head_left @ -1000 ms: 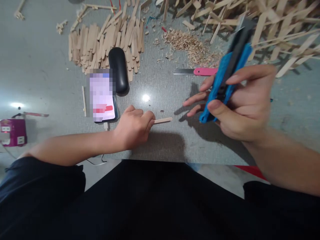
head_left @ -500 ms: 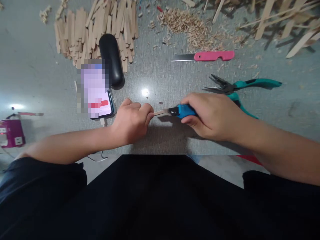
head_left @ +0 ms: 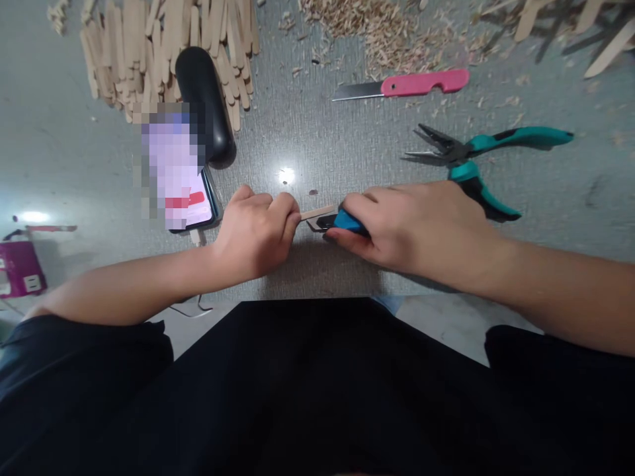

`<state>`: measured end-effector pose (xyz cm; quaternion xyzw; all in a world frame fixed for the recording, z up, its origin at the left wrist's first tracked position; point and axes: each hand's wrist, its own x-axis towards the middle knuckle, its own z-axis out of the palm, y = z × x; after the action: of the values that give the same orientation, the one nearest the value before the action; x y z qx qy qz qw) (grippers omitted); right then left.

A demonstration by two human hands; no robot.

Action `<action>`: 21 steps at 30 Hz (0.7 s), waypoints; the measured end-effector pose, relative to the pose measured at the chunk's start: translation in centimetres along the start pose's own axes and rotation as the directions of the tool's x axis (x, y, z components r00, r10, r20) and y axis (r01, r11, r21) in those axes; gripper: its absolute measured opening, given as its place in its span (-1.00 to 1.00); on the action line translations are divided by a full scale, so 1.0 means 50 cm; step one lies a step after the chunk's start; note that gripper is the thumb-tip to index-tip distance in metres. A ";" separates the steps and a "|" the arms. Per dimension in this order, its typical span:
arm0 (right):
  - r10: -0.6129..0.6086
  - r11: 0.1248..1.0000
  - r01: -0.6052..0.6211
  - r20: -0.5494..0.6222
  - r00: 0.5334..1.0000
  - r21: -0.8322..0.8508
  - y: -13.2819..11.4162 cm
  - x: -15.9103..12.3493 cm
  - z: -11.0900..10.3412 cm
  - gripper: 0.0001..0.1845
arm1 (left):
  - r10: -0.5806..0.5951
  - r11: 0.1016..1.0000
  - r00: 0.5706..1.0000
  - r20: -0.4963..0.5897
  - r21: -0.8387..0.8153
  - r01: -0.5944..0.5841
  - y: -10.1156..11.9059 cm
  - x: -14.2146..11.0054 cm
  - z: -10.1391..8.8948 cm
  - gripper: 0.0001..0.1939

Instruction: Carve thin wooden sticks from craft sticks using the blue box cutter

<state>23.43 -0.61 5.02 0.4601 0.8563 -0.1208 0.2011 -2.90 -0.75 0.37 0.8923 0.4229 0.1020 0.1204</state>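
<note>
My left hand is closed round one end of a thin wooden stick, whose free end points right. In my right hand is a blue utility knife, gripped with the thumb along its near side. The knife's dark tip and short blade lie close along the near edge of the stick; whether the blade touches the wood I cannot tell. Most of the knife's handle is hidden inside my palm. Both hands are low over the grey table, near its front edge.
Beyond my hands lie a pink folding knife and teal-handled pliers with open jaws. Wood shavings and a pile of craft sticks are at the back. A phone, black case and purple box are leftward.
My right hand has moved left with the utility knife, bringing its blade alongside the stick. The left hand keeps its hold. The whole view has shifted slightly.
</note>
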 end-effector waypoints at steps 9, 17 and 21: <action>0.036 0.999 -0.038 0.072 0.997 0.015 -0.001 0.003 -0.010 -0.24 | 0.039 0.999 0.999 -0.023 0.013 -0.038 0.000 0.000 0.000 -0.70; 0.052 0.997 -0.055 0.053 0.997 0.062 -0.003 0.004 -0.007 -0.23 | 0.024 1.000 1.000 0.009 -0.003 -0.024 -0.003 0.001 -0.003 -0.73; 0.046 0.997 -0.048 0.040 0.998 0.055 -0.002 0.004 -0.006 -0.20 | 0.025 1.000 1.000 0.006 -0.009 -0.025 -0.005 0.000 -0.003 -0.72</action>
<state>23.16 -0.43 5.19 0.4833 0.8375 -0.1485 0.2074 -3.12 -0.57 0.45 0.8972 0.4109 0.1029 0.1245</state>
